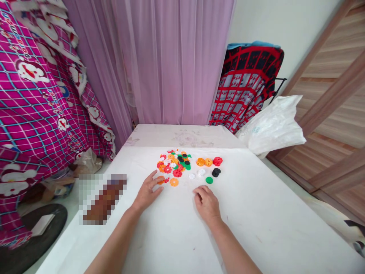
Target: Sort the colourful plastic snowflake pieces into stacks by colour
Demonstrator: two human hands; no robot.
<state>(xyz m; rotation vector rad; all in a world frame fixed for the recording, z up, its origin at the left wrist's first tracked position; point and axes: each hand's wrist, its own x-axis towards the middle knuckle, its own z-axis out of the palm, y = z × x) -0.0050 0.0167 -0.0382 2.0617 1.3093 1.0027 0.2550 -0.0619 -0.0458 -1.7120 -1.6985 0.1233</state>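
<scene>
My left hand (147, 191) is open, its fingers spread at the near left edge of a mixed pile of notched plastic discs (173, 164). Its fingertips are by an orange disc (160, 180), and another orange disc (174, 182) lies just to the right. My right hand (207, 203) rests on the table with fingers curled in; whatever is inside them, if anything, is hidden. Beyond it are grouped discs: orange ones (200, 162), a red stack (217, 161), a black stack (216, 172), white ones (201, 172) and a green one (209, 180).
The discs lie on a white-covered table (176, 236). A blurred, pixelated patch (102, 199) covers something at the left edge. A white plastic bag (273, 123) stands at the right far corner. Purple curtains (176, 61) hang behind, and a pink checked blanket (37, 95) hangs at left.
</scene>
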